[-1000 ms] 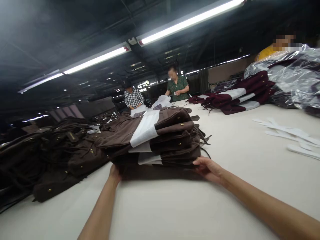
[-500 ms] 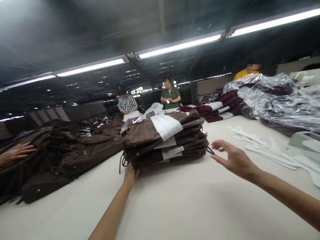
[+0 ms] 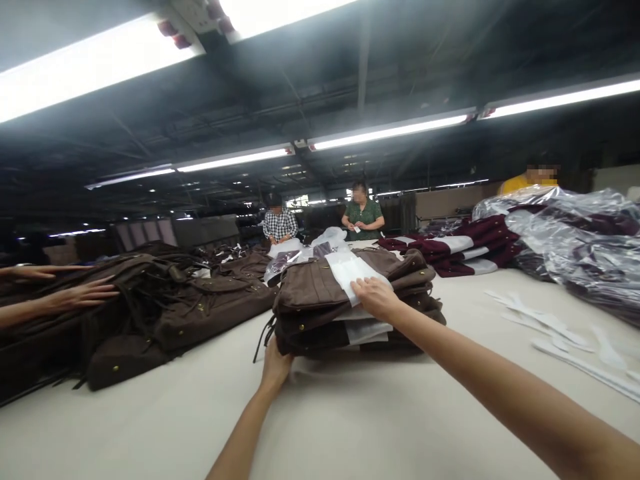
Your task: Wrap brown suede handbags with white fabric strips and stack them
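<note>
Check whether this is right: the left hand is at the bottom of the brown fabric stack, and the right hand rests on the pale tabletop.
Wrong about the right hand: the head view shows it on the white sheet-like band across the top of the brown fabric stack. The left hand is at the stack's bottom, as stated.

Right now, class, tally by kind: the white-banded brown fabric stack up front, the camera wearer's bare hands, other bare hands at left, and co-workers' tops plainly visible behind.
White-banded brown fabric stack: 1
Wearer's bare left hand and bare right hand: 2
Other bare hands at the brown fabric heap: 2
Black-and-white checked shirt, green shirt, yellow top: 3
Total: 8
</note>
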The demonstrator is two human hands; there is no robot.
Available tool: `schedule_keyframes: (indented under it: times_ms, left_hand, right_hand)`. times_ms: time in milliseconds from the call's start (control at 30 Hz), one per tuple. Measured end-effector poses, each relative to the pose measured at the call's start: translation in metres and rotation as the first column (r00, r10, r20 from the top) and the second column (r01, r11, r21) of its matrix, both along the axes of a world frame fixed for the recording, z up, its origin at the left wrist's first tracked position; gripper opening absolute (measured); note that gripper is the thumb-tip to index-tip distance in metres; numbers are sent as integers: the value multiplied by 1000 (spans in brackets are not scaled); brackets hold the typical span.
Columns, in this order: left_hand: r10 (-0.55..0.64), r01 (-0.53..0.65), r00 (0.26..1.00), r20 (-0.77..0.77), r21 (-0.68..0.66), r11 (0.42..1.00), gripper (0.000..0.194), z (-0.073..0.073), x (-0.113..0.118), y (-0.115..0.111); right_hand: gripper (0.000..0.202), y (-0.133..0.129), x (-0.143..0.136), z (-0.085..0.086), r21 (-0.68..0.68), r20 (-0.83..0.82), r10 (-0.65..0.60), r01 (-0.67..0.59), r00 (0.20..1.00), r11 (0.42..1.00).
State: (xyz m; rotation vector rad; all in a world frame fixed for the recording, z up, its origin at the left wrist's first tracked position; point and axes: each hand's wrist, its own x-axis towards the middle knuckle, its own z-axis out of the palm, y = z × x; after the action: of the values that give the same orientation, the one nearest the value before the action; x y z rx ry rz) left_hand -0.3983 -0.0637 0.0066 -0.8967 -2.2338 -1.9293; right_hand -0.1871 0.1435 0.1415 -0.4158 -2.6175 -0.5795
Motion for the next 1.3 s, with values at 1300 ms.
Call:
schedule_keyframes:
  times_ms: [1300]
  left_hand:
    - [-111, -221, 548, -829, -272, 937, 52, 56, 39, 34]
  right_hand:
    - [45, 21, 21, -29, -64, -138, 41, -50, 990, 997]
